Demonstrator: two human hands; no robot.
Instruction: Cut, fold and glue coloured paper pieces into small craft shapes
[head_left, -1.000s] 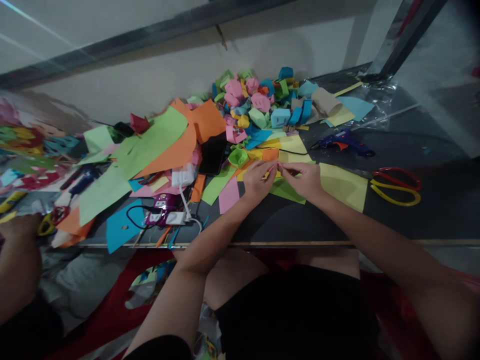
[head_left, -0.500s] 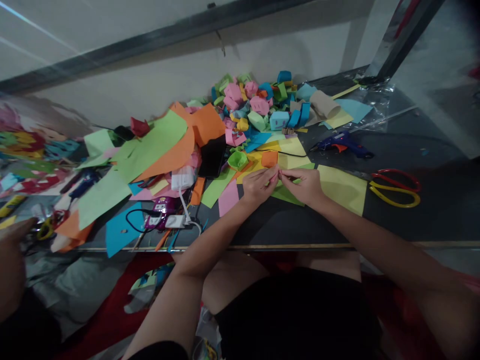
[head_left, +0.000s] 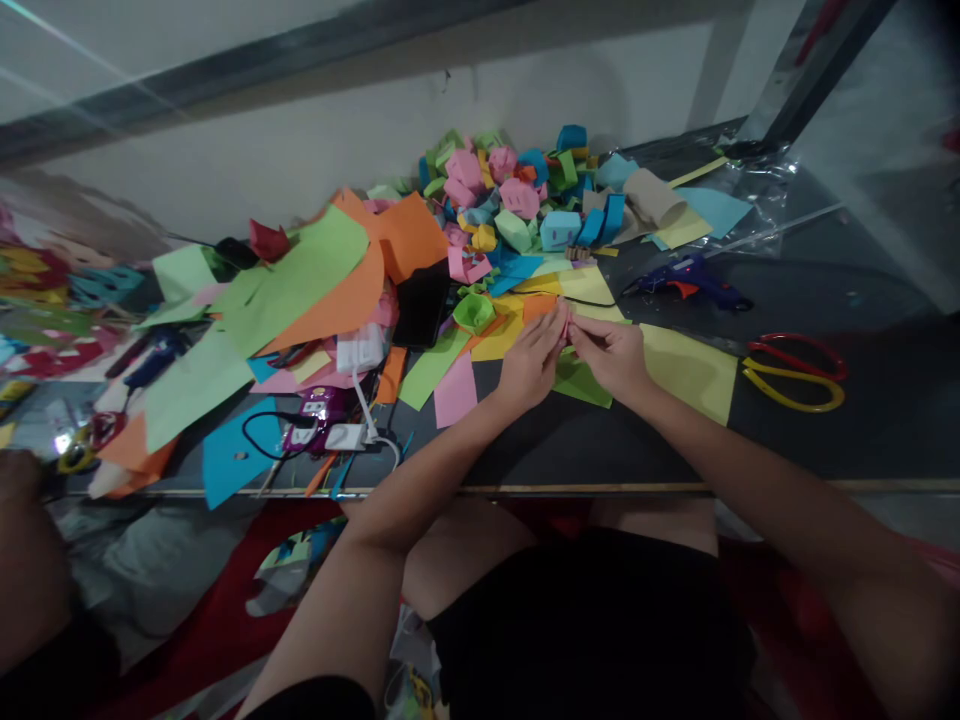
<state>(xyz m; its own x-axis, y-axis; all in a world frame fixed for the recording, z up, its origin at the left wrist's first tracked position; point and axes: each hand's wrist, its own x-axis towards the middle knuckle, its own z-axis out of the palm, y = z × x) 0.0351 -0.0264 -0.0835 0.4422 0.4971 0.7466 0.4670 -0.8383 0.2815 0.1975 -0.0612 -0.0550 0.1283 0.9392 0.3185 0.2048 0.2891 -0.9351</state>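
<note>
Close together over the yellow and green paper, both hands pinch a small pink paper piece (head_left: 565, 328). My left hand (head_left: 535, 355) is closed on its left side, with the fingers extended along it and hiding most of it. On the right side, my right hand (head_left: 611, 352) grips it between thumb and fingertips. An orange paper piece (head_left: 538, 307) lies just behind my left fingers, partly covered by them. To the left stands a green folded paper cup (head_left: 474, 313). Under my right hand's side lies a green sheet (head_left: 583, 382), beside a pale yellow sheet (head_left: 686, 372).
Folded paper pieces (head_left: 520, 197) are heaped at the back. On the right lie a blue glue gun (head_left: 694, 282) and red-and-yellow scissors (head_left: 795, 372). A purple power strip (head_left: 319, 418), a black phone (head_left: 421, 305) and coloured sheets are to the left. Another person's arm (head_left: 30, 560) shows at far left.
My left hand has risen slightly, its fingers now reaching over the orange piece. Both hands stay together on the pink piece. The other person's hand at far left has shifted, and the view has tilted slightly.
</note>
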